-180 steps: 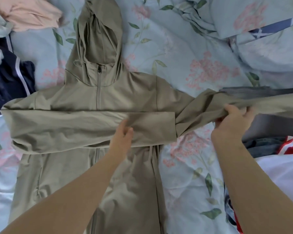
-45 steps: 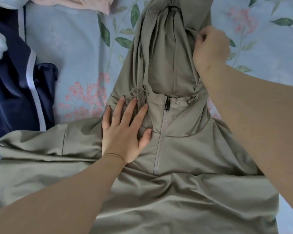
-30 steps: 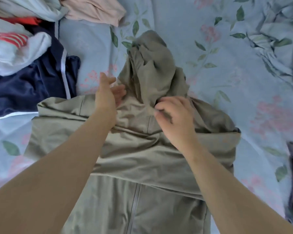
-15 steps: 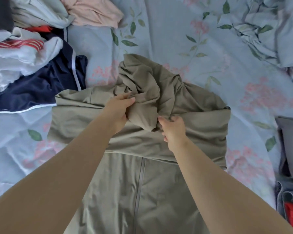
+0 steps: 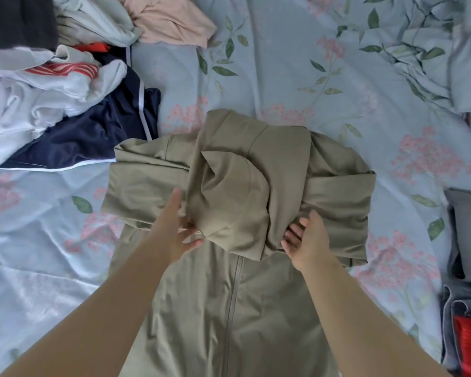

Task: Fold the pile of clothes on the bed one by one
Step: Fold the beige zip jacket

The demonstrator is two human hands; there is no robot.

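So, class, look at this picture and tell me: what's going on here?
A person is folding an olive jacket on the bed. Its sleeves lie crossed over the chest and the hood is turned down on top. The left hand and right hand lightly touch the hood's near edge. The lower half is not yet folded. A pile waits at far left; grey folded things sit at the right.

The hood (image 5: pixel 237 191), which stood up a second ago, now lies folded down over the crossed sleeves (image 5: pixel 343 191), and the left hand (image 5: pixel 174 229) and right hand (image 5: pixel 307 240) have dropped to its lower edge, fingers loosened.
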